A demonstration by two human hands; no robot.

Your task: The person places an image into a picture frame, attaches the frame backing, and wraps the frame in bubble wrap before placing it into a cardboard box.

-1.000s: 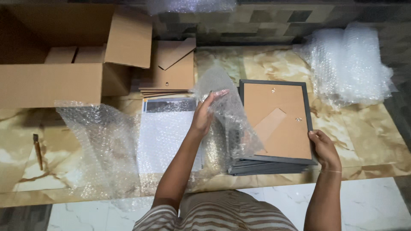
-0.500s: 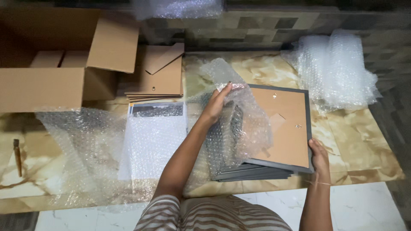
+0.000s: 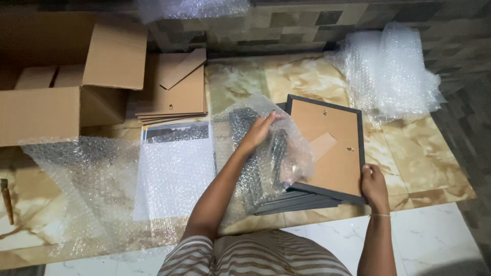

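An open brown carton [image 3: 66, 76] stands far left, with clear bubble wrap [image 3: 76, 189] spread before it (another heap [image 3: 391, 71] far right).

Open cardboard box [image 3: 66, 76] at 10 o'clock, one flap up; stack of brown backing boards [image 3: 174, 89] just right of it, approx 11 o'clock; framed print under clear wrap [image 3: 176, 163] below the boards, lying flat; loose bubble-wrap sheet [image 3: 76, 189] spread at 8 o'clock, overlapping the print's left edge; crumpled bubble-wrap heap [image 3: 391, 71] at 2 o'clock; another wad [image 3: 192, 7] at 12, top edge; marble-pattern floor [image 3: 424, 148] beneath all; small wood-handled tool [image 3: 6, 197] at 9, type unclear.
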